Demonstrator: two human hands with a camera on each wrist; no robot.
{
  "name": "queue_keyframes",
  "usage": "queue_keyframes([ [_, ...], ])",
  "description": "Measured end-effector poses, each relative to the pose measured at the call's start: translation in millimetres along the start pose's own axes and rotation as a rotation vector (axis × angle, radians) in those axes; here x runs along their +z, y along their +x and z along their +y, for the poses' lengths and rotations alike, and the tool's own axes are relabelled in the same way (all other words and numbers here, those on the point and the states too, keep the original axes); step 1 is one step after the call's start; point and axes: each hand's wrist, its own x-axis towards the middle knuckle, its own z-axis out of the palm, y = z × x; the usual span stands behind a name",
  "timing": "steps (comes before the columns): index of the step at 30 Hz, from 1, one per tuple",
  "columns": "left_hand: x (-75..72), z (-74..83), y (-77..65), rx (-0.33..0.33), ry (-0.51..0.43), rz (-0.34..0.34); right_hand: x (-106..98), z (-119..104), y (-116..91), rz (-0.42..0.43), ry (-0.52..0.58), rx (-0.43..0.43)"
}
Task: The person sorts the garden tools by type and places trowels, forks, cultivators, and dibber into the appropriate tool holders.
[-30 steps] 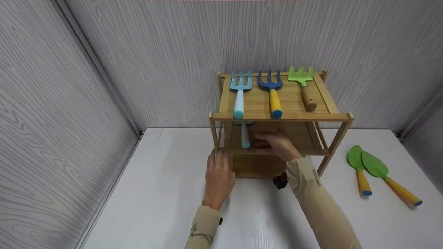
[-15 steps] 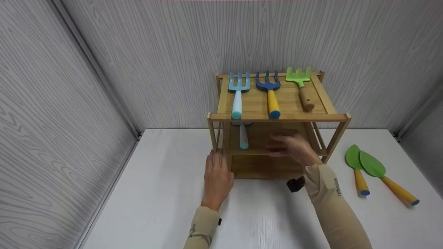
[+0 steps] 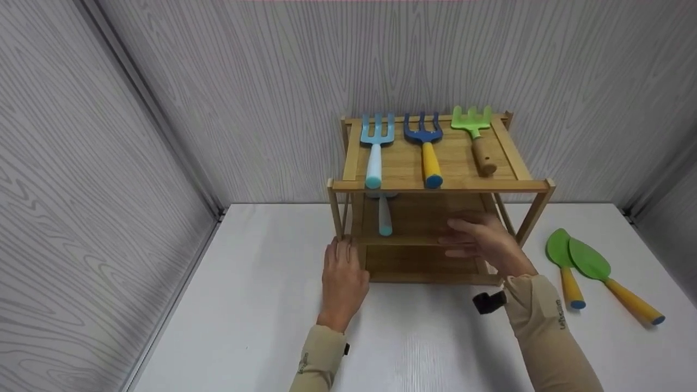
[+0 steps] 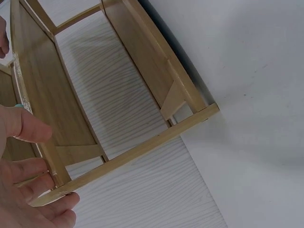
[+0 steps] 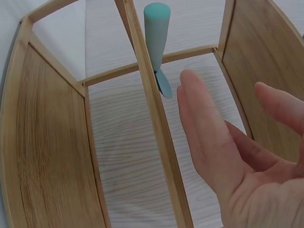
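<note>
Grey wood-grain walls (image 3: 261,81) fill the top and both sides of the frame, above a white tabletop (image 3: 267,261) across the bottom. Right of centre stands a wooden rack (image 3: 490,186) with three tiers. On its top tier lie a light blue fork (image 3: 374,160), a dark blue fork (image 3: 430,158) with a yellow handle and a green fork (image 3: 483,155) with a brown grip. A teal-ended tool (image 3: 384,215) lies on the left part of the middle tier, its blade mostly hidden by the tier above. At the far right of the frame, a small green trowel (image 3: 558,247) and a large green trowel (image 3: 589,258) lie on the tabletop, blades overlapping.

At the rack's front left post, the left hand (image 3: 344,286) holds the corner, thumb over the middle rail and fingers about the post. The right hand (image 3: 487,242) is at the middle tier's right front, fingers extended, thumb spread away, holding nothing; it is apart from the teal-ended tool.

The rack looks light but stiff and could slide if bumped, so a post or rail is the sound hold. The teal-ended tool looks rigid, light and perhaps slippery; its handle, end toward the front edge, offers the easiest grasp.
</note>
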Motion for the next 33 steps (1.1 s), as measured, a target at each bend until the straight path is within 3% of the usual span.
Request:
queue_keyframes([
  [10,-3.1,2.2,-0.4,-0.025,-0.008,-0.019,-17.0,9.8,-16.8,0.008,-0.069,-0.01],
  [19,-1.5,0.7,-1.3,-0.004,0.007,0.022,-34.6,26.1,-28.0,0.003,-0.075,-0.023],
  [33,-0.1,1.3,-1.6,0.0,0.012,0.03,-53.5,35.9,-35.9,-0.014,0.041,-0.044],
])
